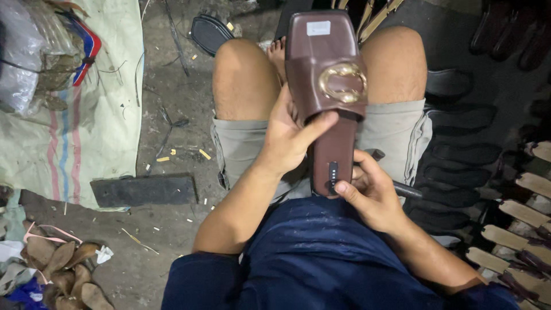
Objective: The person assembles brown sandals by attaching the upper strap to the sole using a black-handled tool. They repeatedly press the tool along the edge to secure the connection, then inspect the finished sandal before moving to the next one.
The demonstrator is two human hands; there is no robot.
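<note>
Nearest us, at six o'clock, our dark blue shirt (321, 264) fills the lower edge. Just above it our right hand (370, 192) clasps the heel end of a brown slide sandal (333, 92), thumb pressed on its insole, with a dark tool handle (402, 188) tucked under the fingers. Our left hand (290, 135) grasps the sandal from nine o'clock, thumb laid across the strap below the gold ring buckle (343, 82). The sandal lies over our lap, toe toward twelve o'clock, between our knees. Toward three o'clock dark soles (459, 152) lie stacked; at nine o'clock a striped sack (69, 132) covers the ground.
</note>
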